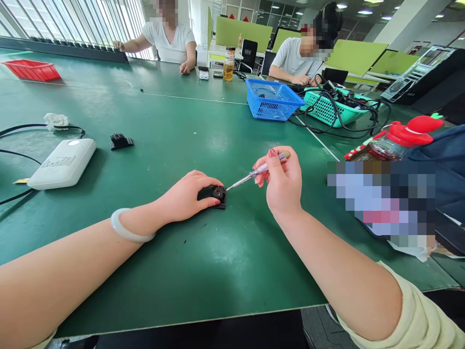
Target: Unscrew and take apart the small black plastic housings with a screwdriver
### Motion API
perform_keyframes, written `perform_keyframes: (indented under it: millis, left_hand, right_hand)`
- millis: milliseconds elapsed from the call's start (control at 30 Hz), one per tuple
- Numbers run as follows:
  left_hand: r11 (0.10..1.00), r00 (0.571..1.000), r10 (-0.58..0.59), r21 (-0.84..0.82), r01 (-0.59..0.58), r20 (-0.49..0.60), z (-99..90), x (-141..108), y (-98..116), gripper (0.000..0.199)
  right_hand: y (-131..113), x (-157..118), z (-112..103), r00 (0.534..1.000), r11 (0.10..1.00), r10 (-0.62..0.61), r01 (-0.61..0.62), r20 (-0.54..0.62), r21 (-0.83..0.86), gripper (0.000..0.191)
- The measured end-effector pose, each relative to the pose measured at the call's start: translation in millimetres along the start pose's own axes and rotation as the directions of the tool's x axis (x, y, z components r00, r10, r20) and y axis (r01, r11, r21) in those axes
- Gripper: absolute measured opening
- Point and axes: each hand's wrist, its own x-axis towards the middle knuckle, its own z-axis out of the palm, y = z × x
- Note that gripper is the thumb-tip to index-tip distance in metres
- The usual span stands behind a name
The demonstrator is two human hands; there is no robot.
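My left hand (pixel 192 194) pinches a small black plastic part (pixel 218 195) between thumb and fingers, against the green table (pixel 163 271). Its exact kind is too small to make out. In my right hand (pixel 285 184) is a slim screwdriver (pixel 256 172) with a clear handle, held between thumb and fingers. The shaft points down and left, its tip at the right edge of the black part; whether it touches is unclear. Farther left on the table lies another black part (pixel 121 141) with a row of raised pieces on top.
A white box (pixel 63 164) with black cables lies at left, a red tray (pixel 32 70) behind it. Beyond stand a blue basket (pixel 274 99) and a green basket (pixel 334 109) of cables. A red-lidded jar (pixel 392 140) is at right. Two people sit across the table.
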Motion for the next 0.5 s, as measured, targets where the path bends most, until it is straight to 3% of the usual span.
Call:
perform_keyframes:
  millis: [167, 500]
  left_hand:
    - [1.0, 1.0, 0.001, 0.006, -0.001, 0.006, -0.5, -0.5, 0.4, 0.04]
    - [1.0, 1.0, 0.005, 0.009, -0.005, 0.01, -0.6, 1.1, 1.2, 0.04]
  right_hand:
    - [-2.5, -0.9, 0.8, 0.999, 0.999, 0.045, -0.045, 0.0, -0.01, 0.033]
    - [-5.6, -1.7, 1.3, 0.999, 1.0, 0.023, -0.023, 0.049, 0.001, 0.034]
